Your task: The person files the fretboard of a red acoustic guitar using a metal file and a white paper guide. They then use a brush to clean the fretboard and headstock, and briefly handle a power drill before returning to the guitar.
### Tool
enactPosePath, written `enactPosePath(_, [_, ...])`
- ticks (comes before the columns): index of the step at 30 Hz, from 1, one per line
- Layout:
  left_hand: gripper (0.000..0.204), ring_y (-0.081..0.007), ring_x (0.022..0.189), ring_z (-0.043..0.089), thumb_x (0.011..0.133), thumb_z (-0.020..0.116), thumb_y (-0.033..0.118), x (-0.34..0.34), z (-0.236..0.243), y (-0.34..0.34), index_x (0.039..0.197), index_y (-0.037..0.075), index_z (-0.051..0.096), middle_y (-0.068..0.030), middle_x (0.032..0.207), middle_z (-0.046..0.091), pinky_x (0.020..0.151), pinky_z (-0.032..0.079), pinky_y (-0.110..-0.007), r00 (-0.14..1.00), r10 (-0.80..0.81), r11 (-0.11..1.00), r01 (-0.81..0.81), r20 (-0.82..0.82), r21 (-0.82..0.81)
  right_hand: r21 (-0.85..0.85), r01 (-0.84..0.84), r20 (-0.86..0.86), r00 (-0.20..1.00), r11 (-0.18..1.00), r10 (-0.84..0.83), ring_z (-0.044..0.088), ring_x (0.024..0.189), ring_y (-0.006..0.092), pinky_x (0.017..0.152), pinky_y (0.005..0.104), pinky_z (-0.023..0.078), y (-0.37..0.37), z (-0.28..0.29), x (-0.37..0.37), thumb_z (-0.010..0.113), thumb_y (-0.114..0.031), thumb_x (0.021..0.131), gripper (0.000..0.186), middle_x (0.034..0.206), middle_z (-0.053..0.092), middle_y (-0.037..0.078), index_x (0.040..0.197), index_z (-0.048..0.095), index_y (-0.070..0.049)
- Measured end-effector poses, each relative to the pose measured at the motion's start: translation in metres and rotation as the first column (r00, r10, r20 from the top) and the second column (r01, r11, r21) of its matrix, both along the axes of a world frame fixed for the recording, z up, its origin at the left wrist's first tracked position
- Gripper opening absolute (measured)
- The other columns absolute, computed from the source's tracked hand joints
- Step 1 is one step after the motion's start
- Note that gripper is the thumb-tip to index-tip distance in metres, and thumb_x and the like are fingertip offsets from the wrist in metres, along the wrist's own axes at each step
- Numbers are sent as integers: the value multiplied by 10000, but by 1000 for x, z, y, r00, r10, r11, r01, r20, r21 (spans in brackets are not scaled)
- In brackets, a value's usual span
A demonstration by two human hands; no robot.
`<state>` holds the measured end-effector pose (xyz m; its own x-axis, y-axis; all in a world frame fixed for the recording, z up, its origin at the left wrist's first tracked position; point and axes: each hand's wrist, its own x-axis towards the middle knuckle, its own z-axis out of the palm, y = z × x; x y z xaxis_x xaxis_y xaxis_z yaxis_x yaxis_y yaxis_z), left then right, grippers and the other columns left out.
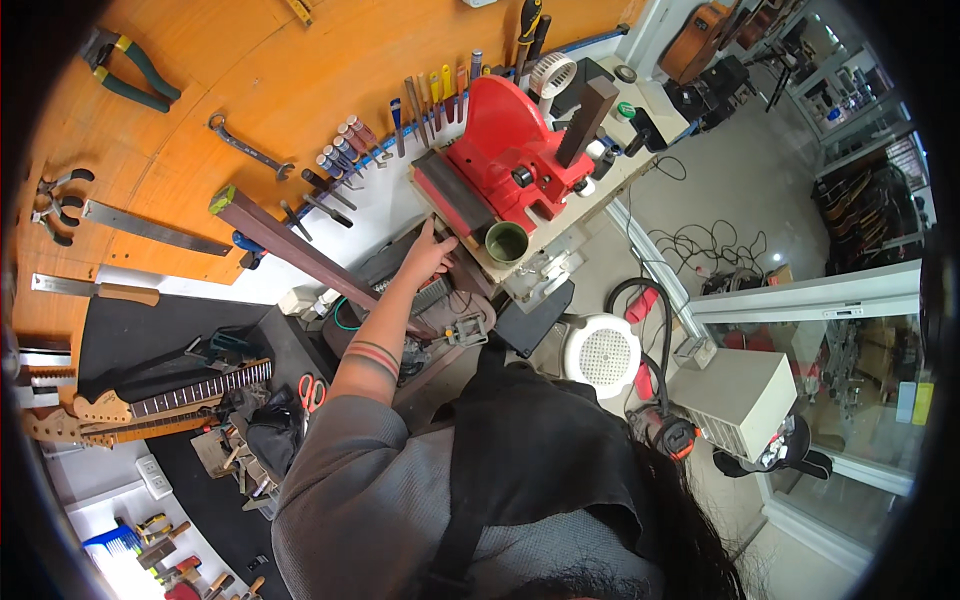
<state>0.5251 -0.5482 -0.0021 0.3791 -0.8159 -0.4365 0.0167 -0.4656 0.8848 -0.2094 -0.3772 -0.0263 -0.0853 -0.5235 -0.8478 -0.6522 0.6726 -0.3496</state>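
Note:
My left arm, in a grey short sleeve, reaches forward to the workbench. My left hand [431, 254] is at the bench's front edge, beside a red bench sander [505, 140]. Its index finger is stretched out toward the sander's dark belt [452, 190]. Other fingers are partly bent, and I see nothing held in them. Just right of the hand stands a round green cup [507, 243]. Beneath the hand is an open bin [465, 335] with a metal clamp-like part and other items. My right hand is not in view.
A long brown beam [300, 250] slants down beside my forearm. Hand tools, including a wrench [250, 147], hang on the orange wall board [330, 60]. Guitar necks [190, 393] lie at the left. A white stool [602, 352], a hose [665, 330] and a pale box [735, 395] stand at the right.

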Motion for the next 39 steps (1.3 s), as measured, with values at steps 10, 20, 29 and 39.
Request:
enactPosePath(10, [565, -454, 1211, 727, 1153, 572, 441, 37, -46, -16, 1552, 46, 500, -271, 1556, 594, 949, 620, -495, 925, 307, 950, -310, 222, -23, 9, 5, -17, 1000, 1000, -5, 715, 1228, 441, 1052, 533, 575, 25, 5, 26, 679, -312, 1054, 483, 1363, 759, 259, 1393, 713, 31])
enactPosePath(20, [599, -538, 1361, 591, 1189, 486, 455, -12, -51, -43, 1516, -47, 493, -356, 1494, 591, 1133, 485, -565, 701, 536, 843, -473, 470, -255, -4, 45, -16, 999, 999, -45, 708, 1270, 458, 1078, 526, 561, 47, 5, 45, 700, -322, 1038, 495, 1360, 765, 270, 1382, 727, 33])
enactPosePath(29, [794, -576, 1494, 427, 1193, 471, 532, -37, -69, -31, 1629, -129, 407, -434, 1587, 448, 1271, 349, -597, 701, 560, 828, -470, 441, -305, -78, 94, -4, 996, 993, -94, 701, 1308, 472, 1101, 520, 549, 89, -4, 53, 720, -331, 1024, 506, 1357, 771, 279, 1372, 740, 35])
enactPosePath(39, [760, -630, 1412, 522, 1187, 533, 465, -42, -100, 2, 1503, -226, 509, -490, 1542, 518, 1260, 369, -624, 554, 457, 889, -312, 695, -336, -81, 205, -49, 977, 975, -209, 671, 1405, 438, 1133, 487, 536, 162, -16, 18, 788, -382, 973, 622, 1448, 711, 328, 1429, 718, 35])
